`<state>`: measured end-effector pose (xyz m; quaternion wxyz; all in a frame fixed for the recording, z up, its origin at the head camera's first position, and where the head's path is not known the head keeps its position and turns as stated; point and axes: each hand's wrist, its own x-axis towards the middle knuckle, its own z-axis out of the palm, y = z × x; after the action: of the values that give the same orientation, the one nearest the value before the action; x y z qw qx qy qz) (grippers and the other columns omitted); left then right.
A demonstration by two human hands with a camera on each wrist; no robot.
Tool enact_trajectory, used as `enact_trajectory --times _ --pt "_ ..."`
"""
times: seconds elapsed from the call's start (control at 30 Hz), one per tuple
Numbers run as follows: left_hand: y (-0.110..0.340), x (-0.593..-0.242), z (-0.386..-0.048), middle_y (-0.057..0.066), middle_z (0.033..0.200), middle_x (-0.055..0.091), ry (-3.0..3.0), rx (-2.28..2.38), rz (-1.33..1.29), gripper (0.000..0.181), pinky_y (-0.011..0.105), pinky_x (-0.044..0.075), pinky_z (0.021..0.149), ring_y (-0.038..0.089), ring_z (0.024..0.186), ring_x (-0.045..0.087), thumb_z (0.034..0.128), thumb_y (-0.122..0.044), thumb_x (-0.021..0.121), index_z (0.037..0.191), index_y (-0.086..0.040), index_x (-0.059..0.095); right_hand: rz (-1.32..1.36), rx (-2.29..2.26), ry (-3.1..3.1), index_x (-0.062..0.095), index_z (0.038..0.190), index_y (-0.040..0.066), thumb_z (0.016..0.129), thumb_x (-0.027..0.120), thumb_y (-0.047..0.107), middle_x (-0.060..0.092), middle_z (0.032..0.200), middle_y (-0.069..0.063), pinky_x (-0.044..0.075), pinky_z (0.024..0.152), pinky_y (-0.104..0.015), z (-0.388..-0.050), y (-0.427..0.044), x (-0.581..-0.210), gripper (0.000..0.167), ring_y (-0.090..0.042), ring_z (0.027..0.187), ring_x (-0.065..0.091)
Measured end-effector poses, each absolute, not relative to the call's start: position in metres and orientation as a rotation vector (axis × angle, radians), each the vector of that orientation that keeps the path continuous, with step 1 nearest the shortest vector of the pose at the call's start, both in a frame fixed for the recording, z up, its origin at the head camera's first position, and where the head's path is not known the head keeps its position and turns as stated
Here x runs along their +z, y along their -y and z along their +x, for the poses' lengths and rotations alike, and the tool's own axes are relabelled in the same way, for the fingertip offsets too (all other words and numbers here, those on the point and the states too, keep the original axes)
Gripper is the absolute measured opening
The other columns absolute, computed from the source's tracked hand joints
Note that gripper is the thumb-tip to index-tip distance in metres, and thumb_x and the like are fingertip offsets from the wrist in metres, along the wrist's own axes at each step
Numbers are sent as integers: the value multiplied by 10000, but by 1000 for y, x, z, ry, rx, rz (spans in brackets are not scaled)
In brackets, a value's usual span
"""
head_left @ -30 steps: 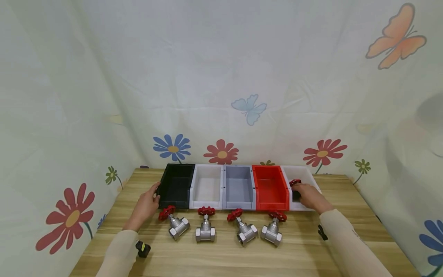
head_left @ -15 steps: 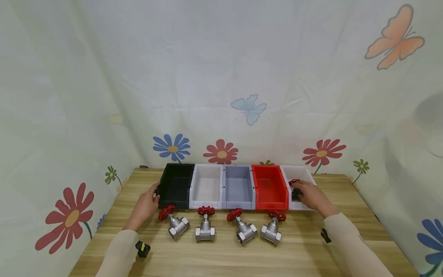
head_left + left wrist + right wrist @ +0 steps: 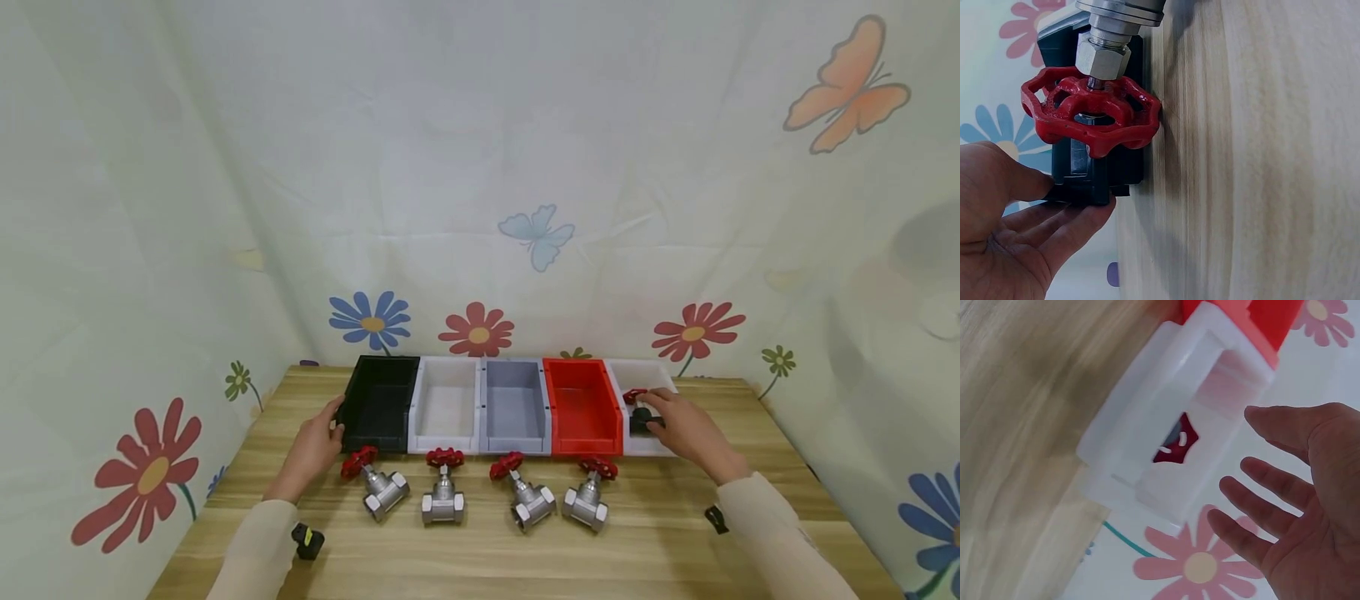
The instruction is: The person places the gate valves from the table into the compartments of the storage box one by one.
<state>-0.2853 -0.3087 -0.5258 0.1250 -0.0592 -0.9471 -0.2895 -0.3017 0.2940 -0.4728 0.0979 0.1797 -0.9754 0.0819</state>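
Note:
My left hand [image 3: 313, 446] grips the left side wall of the black bin [image 3: 382, 439]. In the left wrist view its thumb lies on the rim and its fingers are on the outside. My right hand [image 3: 688, 425] is over the white bin [image 3: 1147, 419] at the right end, fingers spread and holding nothing in the right wrist view. Inside that bin lies a red handwheel [image 3: 633, 395] with a dark body [image 3: 642, 419] beside it, partly hidden by the hand. Several silver valves with red handwheels stand before the bins, one valve [image 3: 385, 492] just in front of the black bin.
Between the end bins are another white bin [image 3: 447, 412], a grey bin [image 3: 515, 412] and a red bin [image 3: 581, 408], side by side. All stand on a wooden table [image 3: 480, 558] before a flowered curtain [image 3: 420, 167].
My right hand has drawn slightly right and back from the handwheel and dark body, which stay in the white bin. My left hand keeps its grip on the black bin.

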Motion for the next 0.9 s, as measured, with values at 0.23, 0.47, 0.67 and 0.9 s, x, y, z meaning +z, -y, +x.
enact_trajectory --times 0.23,0.47,0.67,0.9 --pt "309 -526 -285 363 1271 575 2761 -842 -169 537 384 511 684 243 796 664 948 0 527 1460 55 372 534 240 2868 593 1315 48 840 765 150 606 1301 -199 535 872 -539 -291 -291 -464 516 -385 1100 623" --pt "309 -526 -284 359 1278 573 2769 -854 -164 536 369 509 673 247 807 671 955 -2 525 1466 46 368 546 237 2821 599 1309 48 821 780 156 617 1269 -207 551 829 -535 -274 -283 -453 532 -382 1034 641" --pt "309 -525 -284 361 1282 570 2767 -855 -171 537 383 514 682 244 799 668 956 -4 525 1465 49 366 557 220 2777 615 1292 65 798 803 164 628 1251 -197 567 772 -530 -257 -271 -447 538 -374 991 659" --pt "310 -527 -284 363 1291 562 2775 -855 -172 541 394 521 695 255 822 681 960 -8 518 1472 50 353 557 208 2784 618 1304 81 788 817 219 626 1274 -167 565 747 -551 -238 -256 -443 570 -369 1023 660"
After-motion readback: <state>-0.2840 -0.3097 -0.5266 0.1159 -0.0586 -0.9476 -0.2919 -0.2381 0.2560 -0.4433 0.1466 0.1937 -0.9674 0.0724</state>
